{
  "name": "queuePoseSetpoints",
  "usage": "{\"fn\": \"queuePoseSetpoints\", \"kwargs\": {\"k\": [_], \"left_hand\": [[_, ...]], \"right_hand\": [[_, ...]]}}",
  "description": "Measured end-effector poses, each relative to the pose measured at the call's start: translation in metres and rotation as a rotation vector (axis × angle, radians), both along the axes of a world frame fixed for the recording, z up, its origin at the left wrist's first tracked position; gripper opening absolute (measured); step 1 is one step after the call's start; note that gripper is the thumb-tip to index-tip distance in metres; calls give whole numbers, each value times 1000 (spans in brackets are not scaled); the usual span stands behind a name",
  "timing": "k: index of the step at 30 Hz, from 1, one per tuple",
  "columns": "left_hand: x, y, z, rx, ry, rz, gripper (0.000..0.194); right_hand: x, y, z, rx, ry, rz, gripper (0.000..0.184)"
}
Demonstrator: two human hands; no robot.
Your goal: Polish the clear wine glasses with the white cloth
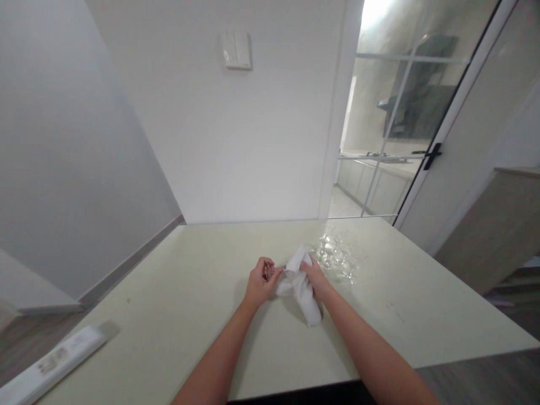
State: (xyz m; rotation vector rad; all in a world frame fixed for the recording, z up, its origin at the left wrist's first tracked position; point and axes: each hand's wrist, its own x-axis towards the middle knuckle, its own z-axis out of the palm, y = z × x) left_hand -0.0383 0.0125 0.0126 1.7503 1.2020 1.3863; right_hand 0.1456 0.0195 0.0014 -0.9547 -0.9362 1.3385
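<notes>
My left hand (260, 283) is closed round the base of a small clear glass (270, 272) held above the pale table (202, 315). My right hand (315, 277) is closed on a white cloth (300, 284) that wraps the other end of the glass and hangs down toward the table. Just beyond my right hand, several small clear glasses (337, 256) stand together on the table.
A long white box (50, 363) lies at the table's near left corner. A white wall with a switch plate (236, 49) stands behind the table. At the right, a glass door with a black handle (431, 154) opens onto a kitchen, and a wooden cabinet (493, 225) stands beside it.
</notes>
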Motion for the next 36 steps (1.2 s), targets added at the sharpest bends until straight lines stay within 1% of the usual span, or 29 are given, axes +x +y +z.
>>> {"fn": "queuePoseSetpoints", "kwargs": {"k": [3,5,7,8,9,10,13,14,16,18,19,20,22,23,25,28,31,32,34,36], "left_hand": [[-2,5,-1,-68,-72,5,34],[-3,9,-3,-155,-130,5,36],[-5,12,-5,-248,-145,-9,37],[-6,13,-6,-262,-123,-9,37],[-7,14,-7,-239,-87,2,36],[-7,14,-8,-183,-43,24,34],[-7,10,-8,85,88,90,33],[-7,8,-8,179,125,85,34],[-6,4,-8,339,192,34,33],[-5,2,-8,429,235,-28,27],[-5,3,-8,432,245,-52,23],[-5,3,-9,409,245,-63,20],[-4,7,-10,297,201,-43,16],[-4,10,-11,216,150,-26,17],[-4,16,-13,26,7,-13,24],[-6,20,-13,-269,-177,-103,35],[-10,17,-10,-529,-242,-201,41],[-11,16,-9,-594,-251,-222,42],[-14,13,-7,-669,-265,-251,45],[-16,12,-6,-677,-258,-269,45]], "right_hand": [[2,-1,2,57,-98,-3,51],[3,-2,2,73,-136,6,54],[2,-2,3,79,-122,23,55],[1,-3,2,76,-99,32,54],[-1,-3,2,66,-66,39,51],[-2,-4,2,46,-26,45,48],[-7,-3,0,-49,97,39,39],[-8,-2,-1,-82,125,35,36],[-9,2,-4,-145,157,35,34],[-10,6,-8,-202,164,31,37],[-10,8,-9,-220,158,24,39],[-9,9,-10,-221,144,14,40],[-8,9,-8,-161,91,2,40],[-7,8,-7,-96,45,-1,38],[-4,5,-2,83,-105,-3,38],[-2,0,3,347,-395,28,44],[-2,-4,4,543,-597,34,41],[-3,-4,4,607,-654,35,40],[-3,-4,3,705,-749,48,40],[-3,-4,2,727,-769,45,40]]}}
